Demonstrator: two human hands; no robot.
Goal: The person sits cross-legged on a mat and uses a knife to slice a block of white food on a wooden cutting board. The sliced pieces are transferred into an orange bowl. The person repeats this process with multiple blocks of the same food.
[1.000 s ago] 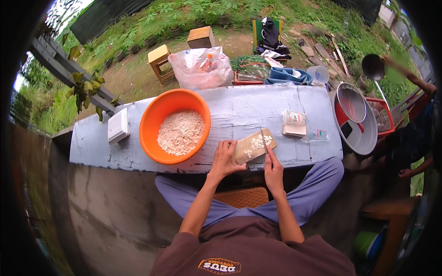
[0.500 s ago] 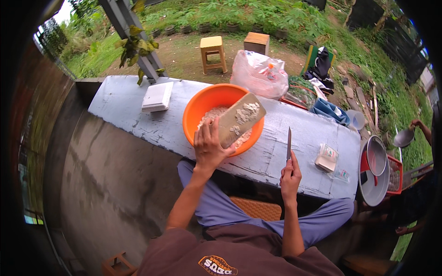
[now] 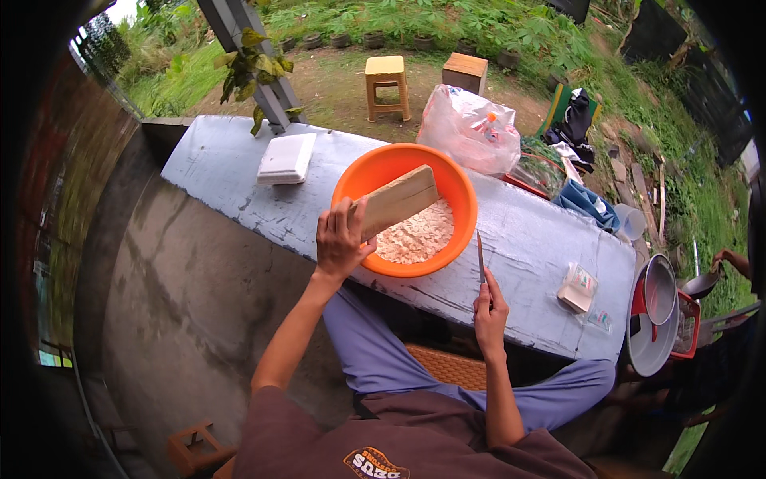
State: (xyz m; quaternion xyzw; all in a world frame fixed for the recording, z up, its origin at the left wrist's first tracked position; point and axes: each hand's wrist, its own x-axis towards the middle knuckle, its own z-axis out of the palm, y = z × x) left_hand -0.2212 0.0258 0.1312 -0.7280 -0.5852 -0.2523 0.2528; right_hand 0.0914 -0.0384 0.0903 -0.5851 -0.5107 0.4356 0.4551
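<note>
Wooden board tilted over the orange bowl, knife held upright beside it.

The board slants over the bowl's near-left rim, its lower end gripped in the left hand — fingers wrapped round it, thumb on top. Inside the bowl lies a heap of pale chopped pieces. The right hand is closed round the knife's handle, blade pointing away, just right of the bowl at the front edge of the pale blue surface. Farther out on it: a white foam box to the left, a clear plastic bag behind the bowl, a small packet to the right. Two stools stand on the dirt beyond — another person's hand shows at far right.
</note>
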